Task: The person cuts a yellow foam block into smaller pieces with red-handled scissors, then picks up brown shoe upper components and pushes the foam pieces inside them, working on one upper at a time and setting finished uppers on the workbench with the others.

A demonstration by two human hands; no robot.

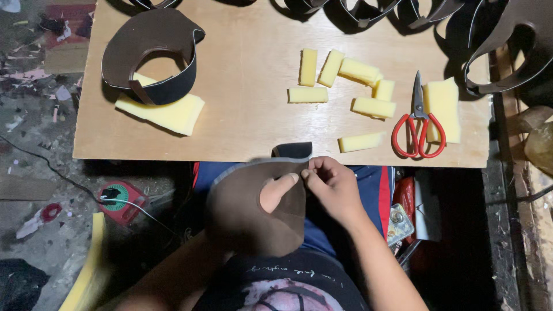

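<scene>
A curved brown shoe-upper piece (242, 213) with a dark lining is held over my lap, just below the front edge of the wooden board (247, 121). My left hand (276, 193) is mostly hidden behind it, with only the thumb showing on its front. My right hand (331, 184) pinches the piece's top edge next to that thumb. Several small yellow foam blocks (345, 86) lie on the board ahead of my right hand.
Red-handled scissors (419, 124) rest beside a larger foam slab (443, 106) at the board's right. Another brown upper (152, 55) sits on a yellow foam sheet (167, 112) at the left. More dark uppers (495, 40) line the far edge. The floor at the left is littered.
</scene>
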